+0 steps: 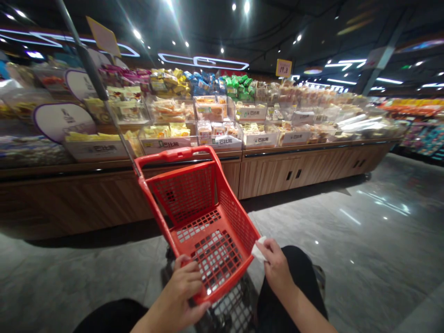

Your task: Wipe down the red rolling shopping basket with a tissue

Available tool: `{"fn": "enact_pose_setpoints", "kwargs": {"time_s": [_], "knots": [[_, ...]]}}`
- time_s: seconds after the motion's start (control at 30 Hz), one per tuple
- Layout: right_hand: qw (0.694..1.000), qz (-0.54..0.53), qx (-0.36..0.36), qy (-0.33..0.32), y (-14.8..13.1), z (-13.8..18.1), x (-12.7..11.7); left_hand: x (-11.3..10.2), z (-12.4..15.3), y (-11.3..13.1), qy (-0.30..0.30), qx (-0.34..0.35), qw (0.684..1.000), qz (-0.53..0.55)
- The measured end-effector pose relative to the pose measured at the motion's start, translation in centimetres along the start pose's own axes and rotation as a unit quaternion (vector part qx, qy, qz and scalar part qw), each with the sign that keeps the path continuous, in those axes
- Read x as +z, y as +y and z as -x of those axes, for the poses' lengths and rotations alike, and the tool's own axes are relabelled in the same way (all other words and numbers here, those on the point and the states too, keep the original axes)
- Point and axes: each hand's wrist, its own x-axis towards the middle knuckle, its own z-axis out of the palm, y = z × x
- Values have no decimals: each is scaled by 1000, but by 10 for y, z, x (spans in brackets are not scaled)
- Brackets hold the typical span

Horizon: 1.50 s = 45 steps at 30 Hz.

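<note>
A red plastic shopping cart [239, 222] stands tilted in view before me, its basket holding nothing I can see. My left hand [187, 286] is closed around the near left corner of the basket's rim. At the near right corner, my right hand [275, 263] pinches a white tissue [258, 249] against the red rim. The fingertips under the tissue are partly hidden. A grey metal pole [116, 122] rises from the cart's left side, by its red handle [173, 155].
A wood-panelled display counter [267, 175] with bins of packaged snacks [169, 83] runs across just behind the cart. A yellow price sign [283, 68] stands above it. Grey shiny floor [364, 240] stretches to the right. My knees [301, 273] are on both sides below.
</note>
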Motion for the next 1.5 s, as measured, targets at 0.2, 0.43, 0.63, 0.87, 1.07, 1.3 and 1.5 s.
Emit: {"fn": "enact_pose_setpoints", "kwargs": {"time_s": [0.2,0.43,0.63,0.87,1.07,1.3,1.5], "knots": [[996,-41,-29,-78,-16,15,9,-5,5,0,-30,-10,1000,3],[998,-14,5,-57,6,-16,1,-10,6,1,-38,-65,997,5],[996,-59,11,-70,-4,-16,7,27,-14,42,40,-182,980,-68],[992,-89,2,-84,-11,3,14,67,-24,51,65,-219,966,-119],[992,-95,-50,-72,-2,4,17,56,-3,41,105,-181,971,-115],[985,-114,-86,-98,-14,1,16,44,6,39,139,-159,971,-111],[973,-148,-119,-128,-19,5,13,33,18,34,135,-146,976,-87]]}}
